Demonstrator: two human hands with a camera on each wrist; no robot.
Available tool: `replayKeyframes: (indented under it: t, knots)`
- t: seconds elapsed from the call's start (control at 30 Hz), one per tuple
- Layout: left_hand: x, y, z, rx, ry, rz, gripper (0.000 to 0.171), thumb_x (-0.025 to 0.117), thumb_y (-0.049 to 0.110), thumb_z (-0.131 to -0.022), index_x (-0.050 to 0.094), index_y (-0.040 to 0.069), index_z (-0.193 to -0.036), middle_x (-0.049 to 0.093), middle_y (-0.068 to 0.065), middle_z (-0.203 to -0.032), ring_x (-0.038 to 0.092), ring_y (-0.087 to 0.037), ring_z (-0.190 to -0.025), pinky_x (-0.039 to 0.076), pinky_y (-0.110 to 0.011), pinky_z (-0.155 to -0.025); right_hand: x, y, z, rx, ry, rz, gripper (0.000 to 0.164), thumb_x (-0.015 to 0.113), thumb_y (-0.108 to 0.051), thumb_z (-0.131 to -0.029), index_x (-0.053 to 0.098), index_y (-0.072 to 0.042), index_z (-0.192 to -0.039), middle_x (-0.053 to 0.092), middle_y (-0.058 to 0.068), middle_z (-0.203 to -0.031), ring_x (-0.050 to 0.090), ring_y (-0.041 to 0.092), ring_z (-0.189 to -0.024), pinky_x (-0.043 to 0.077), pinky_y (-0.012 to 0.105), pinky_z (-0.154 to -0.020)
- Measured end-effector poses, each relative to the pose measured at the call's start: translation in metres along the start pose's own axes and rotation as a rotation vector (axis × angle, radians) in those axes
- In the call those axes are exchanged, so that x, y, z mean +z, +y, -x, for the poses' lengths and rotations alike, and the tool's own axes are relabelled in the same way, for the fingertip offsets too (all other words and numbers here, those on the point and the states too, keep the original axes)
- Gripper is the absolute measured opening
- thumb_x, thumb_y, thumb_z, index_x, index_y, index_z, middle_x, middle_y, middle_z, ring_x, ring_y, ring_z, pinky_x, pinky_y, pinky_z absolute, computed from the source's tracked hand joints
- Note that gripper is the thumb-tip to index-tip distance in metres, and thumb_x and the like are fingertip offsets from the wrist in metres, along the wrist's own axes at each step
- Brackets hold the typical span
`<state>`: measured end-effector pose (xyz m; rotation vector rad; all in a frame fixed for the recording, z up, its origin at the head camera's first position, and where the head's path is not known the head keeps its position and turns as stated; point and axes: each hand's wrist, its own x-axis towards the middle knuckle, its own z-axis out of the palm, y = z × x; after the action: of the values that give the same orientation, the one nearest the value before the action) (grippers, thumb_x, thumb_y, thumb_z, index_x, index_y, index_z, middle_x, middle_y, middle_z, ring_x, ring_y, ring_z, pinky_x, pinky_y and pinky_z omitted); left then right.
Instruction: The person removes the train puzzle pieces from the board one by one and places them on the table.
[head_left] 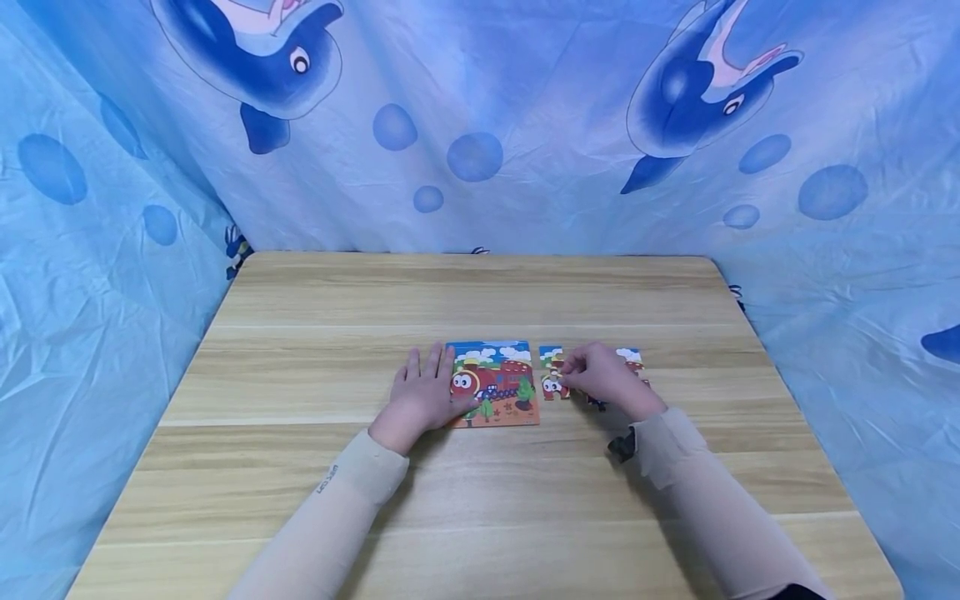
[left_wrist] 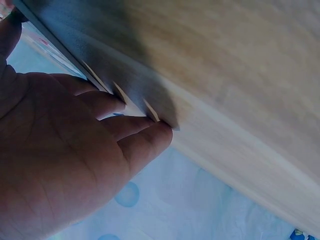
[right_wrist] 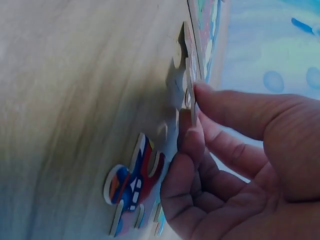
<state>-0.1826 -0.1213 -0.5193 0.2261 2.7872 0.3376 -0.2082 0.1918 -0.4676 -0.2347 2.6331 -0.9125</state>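
A square picture card (head_left: 495,385) with a red cartoon train lies on the table, and my left hand (head_left: 426,393) rests along its left side with fingers spread and thumb over the lower part. To the card's right, a puzzle piece (head_left: 555,387) with the train's eyes is pinched by the thumb and fingers of my right hand (head_left: 603,379). Just above it sits a sky-coloured puzzle piece (head_left: 551,353). More pieces lie partly hidden by the right hand; in the right wrist view, a red and blue puzzle piece (right_wrist: 135,187) lies below the fingers.
The wooden table (head_left: 480,517) carries the card and pieces near its middle. Another puzzle piece (head_left: 630,355) shows beyond the right hand. A blue curtain (head_left: 525,200) with dolphins hangs behind and beside the table.
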Motion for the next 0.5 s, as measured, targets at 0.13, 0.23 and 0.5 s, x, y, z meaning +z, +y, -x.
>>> replayKeyframes:
  t: [0.13,0.23,0.5]
  knots:
    - [0.0007,-0.0007,-0.0002,-0.005,0.001,-0.005,0.112,0.047,0.084,-0.086,0.005,0.016,-0.165,-0.001,-0.011,-0.17,-0.007,-0.046,-0.15,0.01,-0.063,-0.117,0.0022,-0.002,0.0013,0.008,0.021,0.014,0.012,0.08,-0.019,-0.091,0.072,-0.012,-0.084,0.065,0.003,-0.081,0.059,0.02,-0.064,0.05,0.036,-0.059]
    - [-0.0005,-0.0006,0.0004,-0.009,-0.006,-0.005,0.112,0.049,0.082,-0.087,0.005,0.016,-0.165,-0.001,-0.011,-0.17,-0.007,-0.046,-0.15,0.01,-0.063,-0.117,0.004,-0.0034,0.0015,0.006,0.035,0.032,0.017,0.082,-0.023,-0.089,0.071,-0.013,-0.082,0.065,0.002,-0.08,0.059,0.02,-0.064,0.05,0.035,-0.058]
    - [-0.0071,0.0017,0.0026,-0.015,-0.044,-0.015,0.11,0.049,0.081,-0.088,0.0,0.017,-0.164,-0.004,-0.01,-0.169,-0.009,-0.045,-0.15,0.01,-0.062,-0.117,0.0054,-0.005,0.0011,-0.002,0.048,0.089,0.02,0.083,-0.025,-0.088,0.069,-0.013,-0.08,0.063,0.002,-0.079,0.058,0.02,-0.064,0.049,0.035,-0.058]
